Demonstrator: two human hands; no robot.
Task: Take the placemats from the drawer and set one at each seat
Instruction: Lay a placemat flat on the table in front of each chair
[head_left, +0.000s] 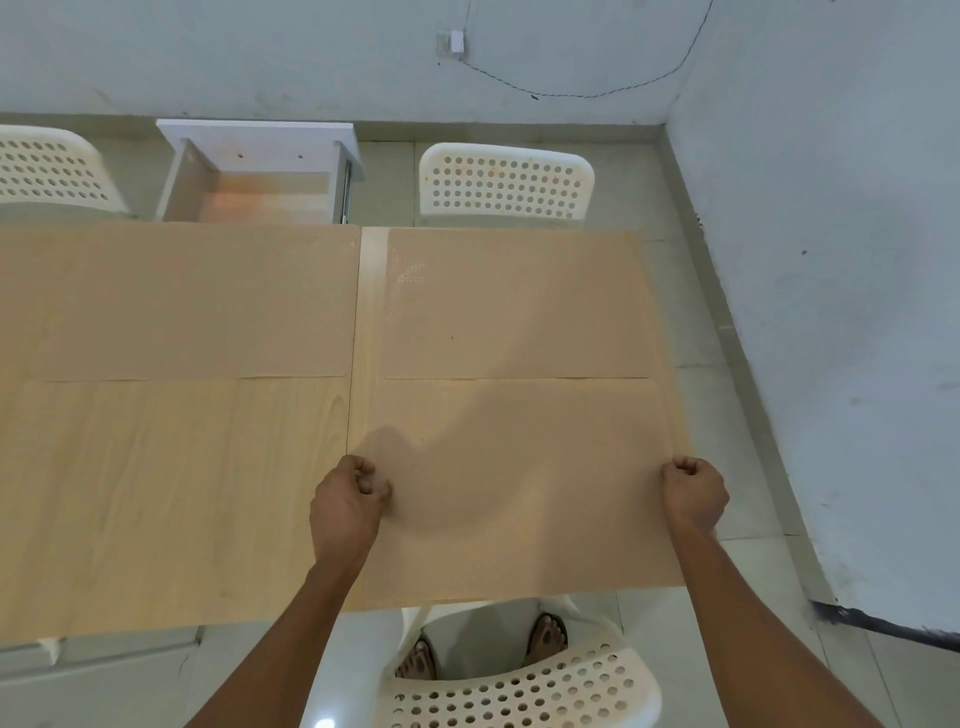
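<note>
Right now both hands pinch the near-right placemat (519, 478) by its side edges: the left hand (345, 501) has thumb and curled fingers closed on the left edge, and the right hand (693, 491) is fisted round the right edge. This mat lies on the near right part of the table (156, 493), in front of the near chair (519, 686), and its far edge meets or just overlaps the near edge of the far-right placemat (514, 301); I cannot tell which. A far-left placemat (182, 301) lies on the other side of the table's centre seam, and the open drawer (260, 176) shows beyond the far edge of the table.

The main risk, as I judge it, is at the near edge. The mat seems to reach or hang slightly over the table's lip there, so a pull toward the person could let it sag or slide off. A push away instead could ride it over the far-right mat and shift that one. Uneven pulls from the two hands could leave it skewed to the table edge.

The mat's long axis runs left to right, parallel to the near table edge, with its short sides under the two hands.
</note>
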